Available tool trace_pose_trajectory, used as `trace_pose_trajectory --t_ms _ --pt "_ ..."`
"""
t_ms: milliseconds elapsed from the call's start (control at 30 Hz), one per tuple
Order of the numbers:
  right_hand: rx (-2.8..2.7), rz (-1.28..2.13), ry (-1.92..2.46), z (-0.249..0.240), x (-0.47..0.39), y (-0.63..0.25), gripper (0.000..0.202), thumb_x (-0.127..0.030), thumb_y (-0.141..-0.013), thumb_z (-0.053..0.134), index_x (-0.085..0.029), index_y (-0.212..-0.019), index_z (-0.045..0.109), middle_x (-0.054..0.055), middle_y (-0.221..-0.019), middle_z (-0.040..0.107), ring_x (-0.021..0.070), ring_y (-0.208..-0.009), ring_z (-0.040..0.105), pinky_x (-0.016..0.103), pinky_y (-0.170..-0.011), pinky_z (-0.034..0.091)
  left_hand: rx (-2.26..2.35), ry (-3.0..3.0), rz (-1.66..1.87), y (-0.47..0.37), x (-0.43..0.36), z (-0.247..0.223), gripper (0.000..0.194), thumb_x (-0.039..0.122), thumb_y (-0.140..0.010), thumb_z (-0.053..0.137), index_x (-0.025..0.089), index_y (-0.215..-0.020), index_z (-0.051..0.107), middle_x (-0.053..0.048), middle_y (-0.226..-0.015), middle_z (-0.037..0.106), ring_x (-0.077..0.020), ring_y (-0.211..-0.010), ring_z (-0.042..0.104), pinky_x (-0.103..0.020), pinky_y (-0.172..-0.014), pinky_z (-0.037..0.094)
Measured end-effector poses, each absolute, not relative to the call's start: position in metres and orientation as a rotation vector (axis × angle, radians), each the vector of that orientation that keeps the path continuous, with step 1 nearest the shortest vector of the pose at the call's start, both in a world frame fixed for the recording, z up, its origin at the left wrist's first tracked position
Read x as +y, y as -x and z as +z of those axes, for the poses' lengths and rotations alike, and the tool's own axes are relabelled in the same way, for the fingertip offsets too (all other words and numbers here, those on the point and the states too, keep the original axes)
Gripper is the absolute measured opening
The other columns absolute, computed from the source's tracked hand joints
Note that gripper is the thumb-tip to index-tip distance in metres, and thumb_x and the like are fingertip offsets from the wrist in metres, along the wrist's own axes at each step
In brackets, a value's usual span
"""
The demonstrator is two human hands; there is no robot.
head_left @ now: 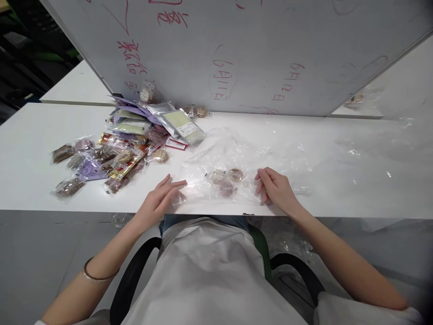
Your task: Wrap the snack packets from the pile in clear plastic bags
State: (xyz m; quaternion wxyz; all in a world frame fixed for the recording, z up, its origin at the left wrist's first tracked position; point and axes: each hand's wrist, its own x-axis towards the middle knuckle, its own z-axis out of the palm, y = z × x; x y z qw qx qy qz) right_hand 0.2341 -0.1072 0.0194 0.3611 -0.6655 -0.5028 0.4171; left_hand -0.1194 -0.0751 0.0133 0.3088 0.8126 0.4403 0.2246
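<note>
Either side of the packets [226,188], I'd tension the clear plastic [199,162] gently, left hand [157,200] open, right hand [277,188] curled, its hold unclear

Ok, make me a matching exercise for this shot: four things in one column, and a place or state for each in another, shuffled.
1. left hand
2. right hand
3. bracelet
4. whiteboard

A. marked in red
B. fingers curled, at the right side of the clear bag
C. around the left arm
D. fingers extended, at the bag's left side

Pairs: 1-D, 2-B, 3-C, 4-A
</note>
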Motion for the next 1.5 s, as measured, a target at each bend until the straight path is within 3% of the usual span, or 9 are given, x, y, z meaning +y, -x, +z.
trace_pose_trajectory --t_ms 133,267,500,633,733,933,1067,1333,1500 --pt "-1.528 0.852 1.961 0.021 -0.096 -0.235 0.044 -0.06 -0.099 0.032 -0.023 -0.086 0.052 0.003 -0.064 0.067 0.015 -0.037 0.05 0.032 -0.046 0.045 1.593 -1.926 0.663 0.092 -0.059 0.02 0.044 0.043 -0.098 0.035 0.022 -0.063 0.052 -0.001 -0.055 0.057 -0.0188 -0.064 0.059 -0.031 -0.068 0.048" --pt "-1.909 0.273 2.382 0.015 -0.084 -0.235 0.042 -0.047 -0.099 0.033 -0.023 -0.073 0.054 0.005 -0.049 0.056 0.0227 -0.045 0.054 0.035 -0.051 0.04 1.737 -2.32 0.494 0.073 -0.049 0.016 0.038 0.024 -0.085 0.045 0.022 -0.049 0.034 -0.002 -0.046 0.044 -0.0207 -0.064 0.05 -0.037 -0.072 0.041" --pt "-2.222 -0.246 1.634 0.017 -0.102 -0.247 0.026 -0.031 -0.094 0.05 -0.019 -0.112 0.065 0.016 -0.111 0.07 0.0306 -0.1 0.067 0.047 -0.085 0.052 1.474 -2.928 1.169 0.09 -0.067 0.011 0.003 0.02 -0.087 0.059 0.021 -0.087 0.056 -0.006 -0.076 0.058 -0.0217 -0.074 0.057 -0.034 -0.063 0.045" --pt "-2.616 0.156 1.14 0.017 -0.117 -0.252 0.057 -0.031 -0.091 0.054 -0.022 -0.146 0.043 0.013 -0.148 0.051 0.0315 -0.14 0.044 0.052 -0.108 0.045 0.432 -3.06 0.641 0.086 -0.07 0.019 0.033 0.029 -0.092 0.057 0.02 -0.124 0.053 -0.011 -0.114 0.067 -0.0241 -0.108 0.063 -0.037 -0.089 0.053" --pt "-2.668 0.237 1.205 0.007 -0.115 -0.249 0.07 -0.027 -0.088 0.052 -0.021 -0.154 0.031 0.014 -0.163 0.025 0.0369 -0.151 0.02 0.062 -0.113 0.035 0.649 -2.899 0.263 0.068 -0.057 0.015 0.064 0.042 -0.093 0.053 0.016 -0.149 0.034 -0.02 -0.158 0.034 -0.0357 -0.146 0.032 -0.051 -0.115 0.036" --pt "-2.555 0.24 1.393 0.006 -0.1 -0.252 0.051 -0.009 -0.093 0.036 -0.021 -0.139 0.056 0.013 -0.147 0.052 0.0317 -0.134 0.052 0.053 -0.103 0.05 0.93 -2.733 0.195 0.059 -0.032 0.011 0.048 0.019 -0.098 0.033 0.015 -0.146 0.044 -0.014 -0.15 0.05 -0.0272 -0.142 0.042 -0.046 -0.116 0.037" --pt "-2.35 0.577 1.594 0.03 -0.095 -0.268 0.039 -0.027 -0.099 0.037 -0.025 -0.129 0.062 0.007 -0.119 0.073 0.0267 -0.1 0.073 0.045 -0.081 0.061 0.991 -2.517 0.016 0.078 -0.019 0.042 0.041 0.025 -0.1 0.033 0.021 -0.132 0.058 -0.01 -0.123 0.07 -0.0253 -0.108 0.068 -0.037 -0.089 0.053" --pt "-1.68 1.192 1.844 0.04 -0.06 -0.272 0.035 -0.057 -0.092 0.051 -0.024 -0.089 0.062 -0.001 -0.061 0.067 0.0171 -0.052 0.063 0.029 -0.053 0.049 1.125 -2.049 0.273 0.082 0.007 0.044 0.037 0.045 -0.102 0.032 0.018 -0.107 0.058 -0.006 -0.09 0.071 -0.0212 -0.085 0.067 -0.03 -0.077 0.049" --pt "-1.832 0.837 2.154 0.024 -0.041 -0.273 0.043 -0.062 -0.09 0.051 -0.023 -0.071 0.052 -0.002 -0.054 0.057 0.0158 -0.049 0.053 0.029 -0.053 0.039 1.454 -2.371 -0.038 0.071 0.006 0.025 0.032 0.032 -0.101 0.031 0.016 -0.121 0.05 -0.013 -0.09 0.071 -0.0268 -0.076 0.067 -0.034 -0.067 0.045"
